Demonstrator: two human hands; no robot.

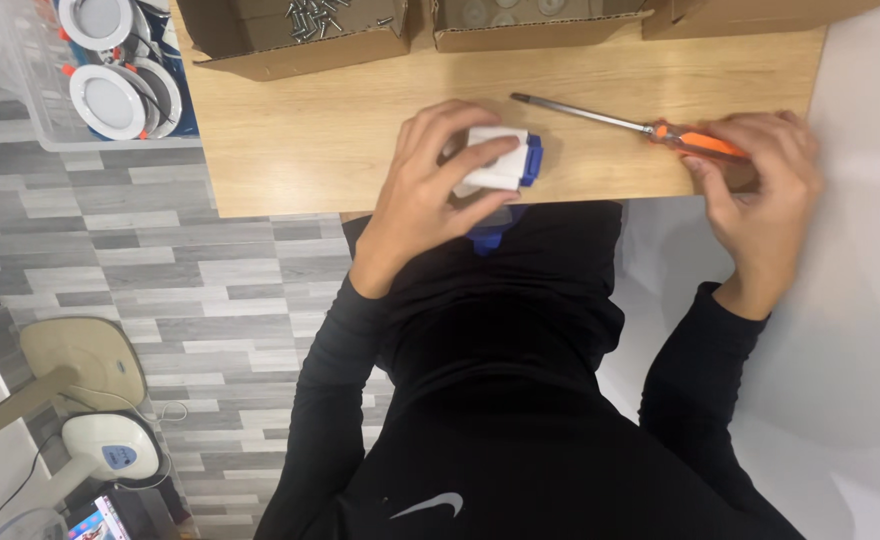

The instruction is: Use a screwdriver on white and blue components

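Observation:
My left hand (430,185) grips a small white box-shaped part with blue ends (505,160), holding it at the near edge of the wooden table (300,140). A second blue piece (488,236) shows just below that hand, partly hidden. My right hand (760,180) rests on the table's right end, fingers closed over the orange handle of a screwdriver (695,141). Its long metal shaft (575,111) lies flat on the wood and points left toward the white part.
Open cardboard boxes line the table's far edge; one (310,30) holds several screws, another (535,22) holds round parts. A clear bin (30,95) with round white lamps sits left of the table. A fan base (90,360) stands on the grey plank floor.

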